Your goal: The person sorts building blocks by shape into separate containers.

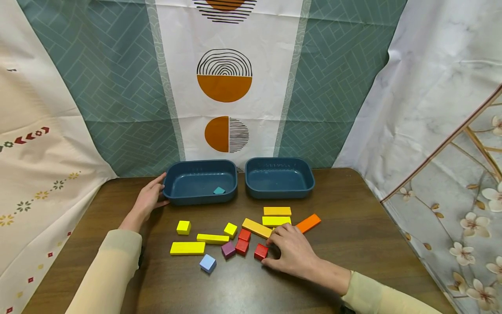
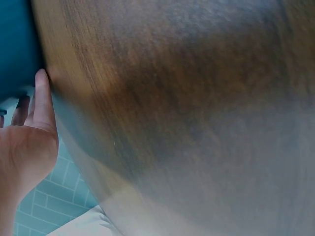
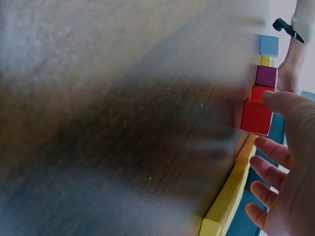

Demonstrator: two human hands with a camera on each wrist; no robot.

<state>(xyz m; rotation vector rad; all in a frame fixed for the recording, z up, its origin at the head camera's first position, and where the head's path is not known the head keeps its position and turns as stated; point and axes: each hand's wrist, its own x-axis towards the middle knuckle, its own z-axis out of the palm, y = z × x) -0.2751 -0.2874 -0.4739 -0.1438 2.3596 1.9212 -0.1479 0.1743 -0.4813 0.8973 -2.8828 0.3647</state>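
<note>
The rightmost red cube [image 1: 260, 252] is bracketed between thumb and forefinger of the right hand [image 1: 293, 253]; grip cannot be confirmed. The left hand [image 1: 147, 199], fingers extended, is placed against the left tray [image 1: 201, 200].

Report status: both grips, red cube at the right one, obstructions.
Left grip touching left bin's outer end. Right grip around red cube, contact unclear. Cube apart from two other red cubes. Yellow planks between it and right bin.
</note>
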